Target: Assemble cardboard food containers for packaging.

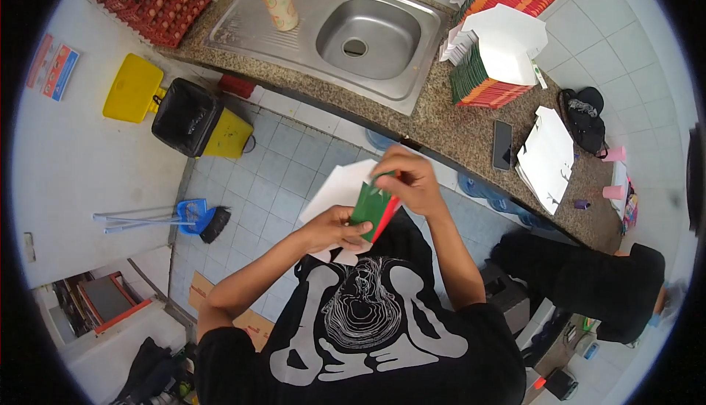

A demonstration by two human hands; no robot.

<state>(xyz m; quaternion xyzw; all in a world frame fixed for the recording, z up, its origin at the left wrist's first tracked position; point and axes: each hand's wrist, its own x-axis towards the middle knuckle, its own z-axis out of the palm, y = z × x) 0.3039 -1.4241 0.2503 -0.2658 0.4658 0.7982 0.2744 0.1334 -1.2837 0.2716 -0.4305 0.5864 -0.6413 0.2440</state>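
Observation:
In front of my chest I hold a partly folded cardboard carton (371, 211), green and red outside and white inside. My left hand (332, 229) grips its lower left side, with the thumb lying on the green face. At its upper end is my right hand (409, 181), fingers bent and pinching the edge by the green and red sides. One white panel spreads out to the left behind the green face. Parts of the carton are hidden behind my fingers.
Stacked flat cartons (491, 87) and a phone (503, 145) lie on the granite counter, near white cardboard pieces (546, 161). Beyond are a sink (413, 33) and a patterned paper roll (277, 4). A yellow bin (229, 134) stands left; another person (588, 283) is at right.

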